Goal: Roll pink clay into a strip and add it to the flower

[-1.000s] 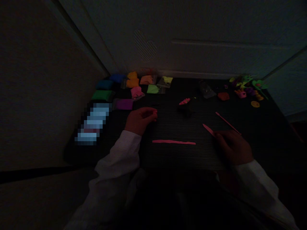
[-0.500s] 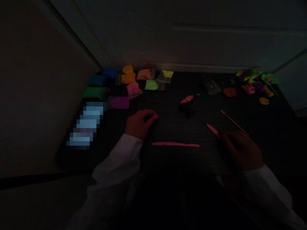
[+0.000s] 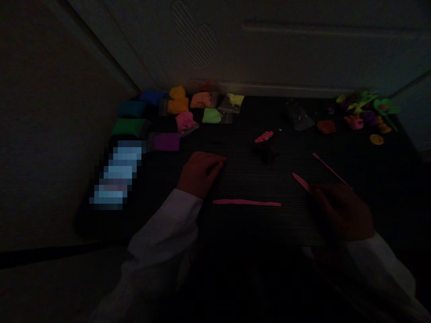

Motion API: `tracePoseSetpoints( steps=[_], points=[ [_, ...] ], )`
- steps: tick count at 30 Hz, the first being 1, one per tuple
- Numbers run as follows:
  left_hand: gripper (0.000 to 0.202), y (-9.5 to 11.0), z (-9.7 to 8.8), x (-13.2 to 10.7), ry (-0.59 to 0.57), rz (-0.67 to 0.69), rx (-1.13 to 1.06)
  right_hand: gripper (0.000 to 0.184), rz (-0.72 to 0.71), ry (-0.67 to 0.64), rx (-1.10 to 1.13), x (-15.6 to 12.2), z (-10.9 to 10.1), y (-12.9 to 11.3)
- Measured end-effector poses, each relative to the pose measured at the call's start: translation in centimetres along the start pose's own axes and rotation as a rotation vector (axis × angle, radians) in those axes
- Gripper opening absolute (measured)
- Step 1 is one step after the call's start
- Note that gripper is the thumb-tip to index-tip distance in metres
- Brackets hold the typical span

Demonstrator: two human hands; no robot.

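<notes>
In the dim head view, my left hand (image 3: 199, 172) is closed in a pinch above the dark table. What lies between its fingertips, if anything, is too dark to make out. Just to its right and nearer to me, a long flat pink strip of clay (image 3: 247, 202) lies straight across the tabletop. My right hand (image 3: 343, 211) grips a pink modelling knife (image 3: 299, 181), its pointed blade toward the far left. Beyond that hand lies a thin pink modelling stick (image 3: 332, 170). A small pink clay piece (image 3: 264, 137) rests on a dark object farther back.
Bags of coloured clay, among them a purple one (image 3: 166, 141) and a green one (image 3: 129, 127), line the back left. A phone with a blurred screen (image 3: 117, 172) lies at left. Colourful clay figures (image 3: 367, 110) and a yellow disc (image 3: 376, 139) stand back right, near a reddish lump (image 3: 326, 127).
My left hand has shifted slightly right, and the pink bit at its fingertips shows less. My right hand keeps the knife in nearly the same place. The whole view has moved a little.
</notes>
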State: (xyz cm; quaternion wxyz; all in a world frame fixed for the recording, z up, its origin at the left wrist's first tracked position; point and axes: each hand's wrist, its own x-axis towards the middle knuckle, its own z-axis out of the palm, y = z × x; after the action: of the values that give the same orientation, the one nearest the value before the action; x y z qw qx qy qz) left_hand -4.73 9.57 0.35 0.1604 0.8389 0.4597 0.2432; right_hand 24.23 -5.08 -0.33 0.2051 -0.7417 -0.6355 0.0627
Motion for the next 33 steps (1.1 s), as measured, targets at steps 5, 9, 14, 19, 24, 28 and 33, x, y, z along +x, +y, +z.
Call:
tracePoseSetpoints(
  steps=[5, 9, 14, 19, 24, 28, 33],
  points=[
    [0.023, -0.1, 0.3, 0.1, 0.013, 0.077, 0.053, 0.02, -0.012, 0.009, 0.007, 0.0, 0.0, 0.1],
    [0.025, -0.4, 0.6, 0.1, 0.008, 0.067, 0.114, 0.02, -0.013, 0.008, -0.002, 0.0, 0.0, 0.1],
    [0.029, -0.4, 1.0, 0.1, 0.006, 0.067, 0.176, 0.02, 0.005, -0.001, -0.019, 0.0, 0.0, 0.2],
    [0.034, -0.2, 1.0, 0.0, 0.009, 0.062, 0.163, 0.02, -0.008, 0.017, 0.0, 0.1, 0.0, 0.1],
    [0.033, -0.2, 1.1, 0.1, 0.04, 0.029, 0.113, 0.019, -0.006, 0.055, 0.03, 0.1, -0.2, 0.0],
    [0.031, -0.2, 0.9, 0.1, 0.089, -0.005, 0.094, 0.02, -0.017, 0.091, 0.002, 0.3, -0.7, -1.2],
    [0.023, 0.4, -0.1, -0.5, 0.165, 0.022, 0.09, 0.021, -0.211, 0.084, 0.001, 0.6, -0.6, -5.1]
  ],
)
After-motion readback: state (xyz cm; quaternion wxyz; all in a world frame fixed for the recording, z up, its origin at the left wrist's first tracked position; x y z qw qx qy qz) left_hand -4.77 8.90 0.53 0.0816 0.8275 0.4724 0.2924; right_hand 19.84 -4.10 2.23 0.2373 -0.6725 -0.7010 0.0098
